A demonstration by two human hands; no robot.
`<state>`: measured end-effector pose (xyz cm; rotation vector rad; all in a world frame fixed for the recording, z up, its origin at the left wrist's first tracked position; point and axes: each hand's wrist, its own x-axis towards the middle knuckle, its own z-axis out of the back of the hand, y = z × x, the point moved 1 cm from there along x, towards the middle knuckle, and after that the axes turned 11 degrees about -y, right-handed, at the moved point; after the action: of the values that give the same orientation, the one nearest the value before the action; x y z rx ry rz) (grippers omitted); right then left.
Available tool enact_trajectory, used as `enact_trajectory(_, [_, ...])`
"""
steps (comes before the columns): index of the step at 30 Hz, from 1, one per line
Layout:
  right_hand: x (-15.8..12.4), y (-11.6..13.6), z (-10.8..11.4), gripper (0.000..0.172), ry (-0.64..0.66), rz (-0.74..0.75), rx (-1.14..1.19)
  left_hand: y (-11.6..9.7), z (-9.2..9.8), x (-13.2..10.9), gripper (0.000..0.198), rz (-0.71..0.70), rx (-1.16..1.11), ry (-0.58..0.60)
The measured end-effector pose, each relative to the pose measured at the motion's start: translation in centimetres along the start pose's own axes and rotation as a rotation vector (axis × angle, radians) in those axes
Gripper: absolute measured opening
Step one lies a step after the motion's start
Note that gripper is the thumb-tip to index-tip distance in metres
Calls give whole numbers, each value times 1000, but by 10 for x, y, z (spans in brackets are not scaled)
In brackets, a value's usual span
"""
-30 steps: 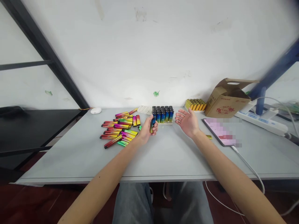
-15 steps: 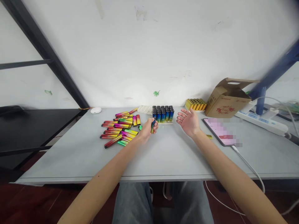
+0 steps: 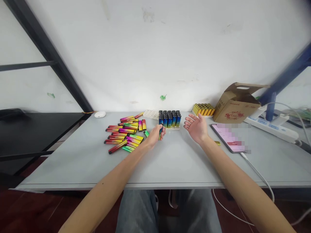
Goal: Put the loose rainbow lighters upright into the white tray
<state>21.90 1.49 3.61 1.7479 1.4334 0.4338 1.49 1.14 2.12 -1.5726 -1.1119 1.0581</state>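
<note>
My left hand (image 3: pixel 154 136) is closed around a shiny blue-green, lighter-shaped case (image 3: pixel 160 132), held steeply tilted just in front of a white holder (image 3: pixel 173 128). Several blue-to-yellow cases with black tops (image 3: pixel 173 120) stand upright in rows in that holder. To the right of it, my right hand (image 3: pixel 196 127) is held palm up with fingers spread and nothing in it. Left of my left hand lies a loose pile of metallic red, pink, green and yellow cases (image 3: pixel 125 132). One green case (image 3: pixel 146 133) is partly hidden behind my left hand.
Behind are a white perforated tray (image 3: pixel 152 114) and a rack of gold pieces (image 3: pixel 203 109). An open cardboard box (image 3: pixel 234 108), a power strip (image 3: pixel 274 126) and a cabled phone (image 3: pixel 228 137) sit at the right. A white case (image 3: pixel 99 114) lies far left; a gold piece (image 3: pixel 217 142) lies by my right forearm.
My left hand has shifted slightly right and down with the blue-green case, which now shows less between the fingers. My right hand has stayed in place, open.
</note>
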Motion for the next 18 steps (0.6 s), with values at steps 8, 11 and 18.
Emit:
enact_trajectory(8, [1,0,1,38,6,2,-2,-3,-5,-4,28,-9,-120,77])
enact_trajectory(11, [1,-1,1,36,8,2,-8,-3,-6,-5,30,-4,-127,81])
enact_trajectory(18, [0,-1,0,37,43,-20,-40,-1,-6,-4,30,24,-62,84])
